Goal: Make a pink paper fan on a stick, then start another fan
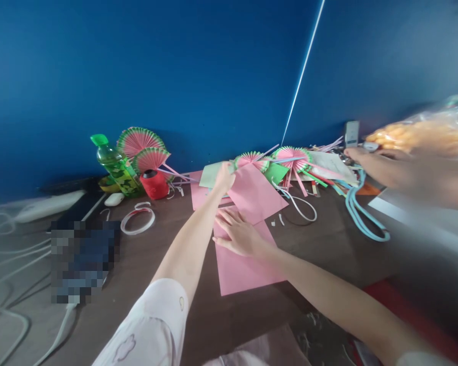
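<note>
My left hand (224, 179) reaches out to the back of the papers, its fingers closed at the left edge of a pink paper sheet (259, 195). That sheet lies at an angle over other papers. My right hand (239, 236) rests flat, fingers spread, on a lower pink sheet (238, 274) nearer to me. A pale green sheet (209, 175) lies beside my left hand, partly over more pink paper. Behind the papers are pink and green folded paper fans (292, 158).
At left stand a green bottle (118, 170), a red cylinder (153, 185) and more fans (141, 142), near a tape ring (137, 221) and a pixelated phone-shaped object (87, 262) with cable. At right, another person's blurred arm (423, 173) reaches in near a blue cord loop (361, 213).
</note>
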The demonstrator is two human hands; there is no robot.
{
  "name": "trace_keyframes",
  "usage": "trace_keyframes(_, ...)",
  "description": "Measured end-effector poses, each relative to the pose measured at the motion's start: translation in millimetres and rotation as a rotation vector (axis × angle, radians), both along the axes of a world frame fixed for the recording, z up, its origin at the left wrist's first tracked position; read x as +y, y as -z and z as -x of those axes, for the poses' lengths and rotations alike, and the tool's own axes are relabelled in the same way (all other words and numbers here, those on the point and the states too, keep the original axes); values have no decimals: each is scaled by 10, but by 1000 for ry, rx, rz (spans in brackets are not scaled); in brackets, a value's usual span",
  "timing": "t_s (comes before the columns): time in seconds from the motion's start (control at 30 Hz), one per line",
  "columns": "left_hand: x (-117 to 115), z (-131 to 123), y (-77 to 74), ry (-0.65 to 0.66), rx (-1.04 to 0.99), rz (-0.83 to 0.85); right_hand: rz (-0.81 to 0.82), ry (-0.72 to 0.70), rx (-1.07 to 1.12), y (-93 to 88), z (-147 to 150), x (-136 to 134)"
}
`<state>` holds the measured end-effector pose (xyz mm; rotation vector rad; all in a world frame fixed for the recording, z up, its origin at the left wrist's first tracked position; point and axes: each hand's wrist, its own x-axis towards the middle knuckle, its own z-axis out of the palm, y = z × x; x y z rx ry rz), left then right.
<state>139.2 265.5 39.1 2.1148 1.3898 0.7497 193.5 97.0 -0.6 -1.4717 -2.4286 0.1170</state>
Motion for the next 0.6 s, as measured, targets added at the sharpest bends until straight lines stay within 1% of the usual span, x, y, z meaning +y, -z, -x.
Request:
trace_keyframes(0.07, -32, 110, 78, 115, 94, 3, -23, -3, -7, -1, -2, -5)
trace_keyframes(0.1, -45, 163, 106, 147, 138, 1, -41, -8, -10, -1, -5, -8)
trace_keyframes(0.17, -72, 257, 142, 149, 204, -8, -66, -22, -14, 1, -11, -12)
trace_keyframes(0.27, -116, 346, 167, 55, 255, -14, -60, -31, -13, 13, -19, -10)
trace_keyframes(0.4, -146, 328, 164, -103, 224, -16, -47, -40, -12, 26, -24, 2)
trace_keyframes(0.5, -117, 267, 131, -182, 113, 20, -78, -55, -7, 27, -27, 5)
trace_keyframes(0.6, -55, 257, 84, -219, -74, 67, -94, -51, -4, 27, -28, 4)
